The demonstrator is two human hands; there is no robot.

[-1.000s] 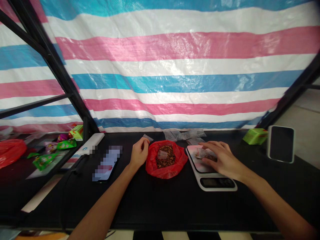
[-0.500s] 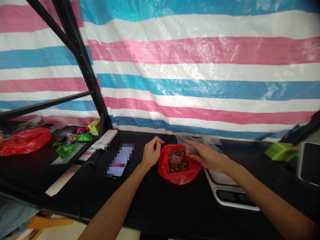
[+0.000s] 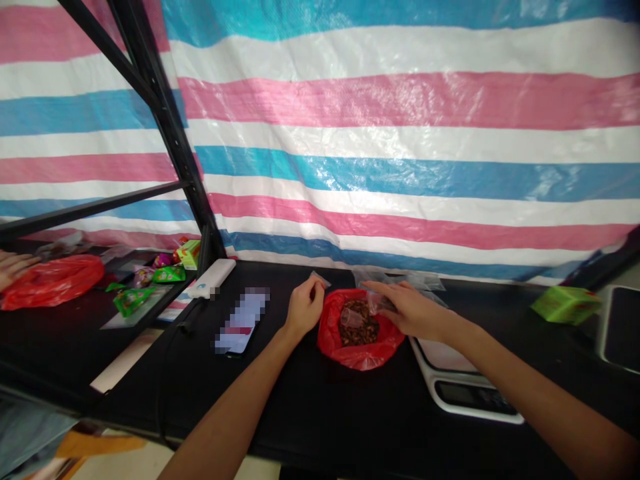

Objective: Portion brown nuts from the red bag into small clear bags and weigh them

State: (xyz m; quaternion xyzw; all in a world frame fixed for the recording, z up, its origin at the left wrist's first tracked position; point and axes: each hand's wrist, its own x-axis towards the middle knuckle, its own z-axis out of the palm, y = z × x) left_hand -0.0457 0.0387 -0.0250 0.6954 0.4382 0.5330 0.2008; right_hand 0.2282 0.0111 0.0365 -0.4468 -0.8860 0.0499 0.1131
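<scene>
An open red plastic bag on the black table holds small brown pieces, with a clear plastic cup lying on them. At the bag's left edge my left hand is closed on a small clear bag, whose corner sticks out past the fingers. My right hand reaches over the bag's right edge, fingers stretched to the left, with clear plastic under them; whether it is held I cannot tell. Beneath my right forearm is a white scale.
Clear bags lie behind my right hand. A phone and a white power strip are to the left. Further left are a black frame, another red bag and another person's hand. A green box stands right.
My right hand has shifted slightly left and down over the red bag. The other person's hand has come further into view at the far left. My left hand has hardly moved.
</scene>
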